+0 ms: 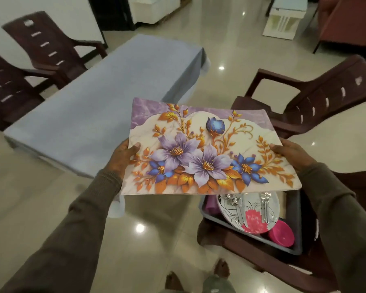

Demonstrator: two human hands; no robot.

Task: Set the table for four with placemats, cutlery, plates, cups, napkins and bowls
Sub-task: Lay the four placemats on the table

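1. The left hand (123,154) and right hand (287,153) pinch the short edges of the rectangular floral-printed placemat (209,151), held in the air.
2. The long table under grey-blue cloth (97,98), at 10 o'clock, carries no setting yet.
3. Judged remaining: all four settings; the white flowered plate (249,212), steel cutlery (264,205) and pink plastic bowl (281,233) wait in the grey tray (298,248) at 5 o'clock.

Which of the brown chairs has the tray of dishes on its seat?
The chair at lower right, beside the person, below the held placemat. Its seat carries the grey tray with the plate and pink bowl. The others show none.
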